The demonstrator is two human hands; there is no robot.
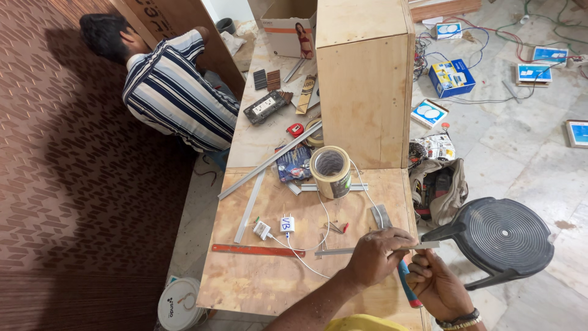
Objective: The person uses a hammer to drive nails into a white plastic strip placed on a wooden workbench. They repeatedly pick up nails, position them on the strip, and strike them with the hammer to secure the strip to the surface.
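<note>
Two hands work at the near edge of the plywood bench [257, 282], at about five o'clock in the view. Left hand [375, 254] has its fingers curled narrow around a thin grey metal strip [367, 249], which lies flat and runs from nine to three o'clock, its right end poking out past the bench's right edge. Right hand [436, 285], beyond that edge, is closed around a blue-and-red handled tool [407, 283]; its thumb and fingertips also touch the strip's far end.

Open room is scarce. At three o'clock from the hands one black plastic stool [499, 236] stands just beside the bench, with one open tool bag [438, 187] between it and the tall plywood box [364, 86] at twelve o'clock. At nine o'clock the bench surface is freer: one red steel ruler [257, 250] lies parallel to the near edge, with two white plug adapters [274, 227] and their white cable just above it.

One large tape roll [331, 171] stands on edge at eleven o'clock from the hands. Two long aluminium channels [260, 178] slant toward the bench's left edge. One white bucket [179, 304] sits below the near left corner. One person in a striped shirt [177, 92] crouches at ten o'clock, beside the brown patterned wall panel.
</note>
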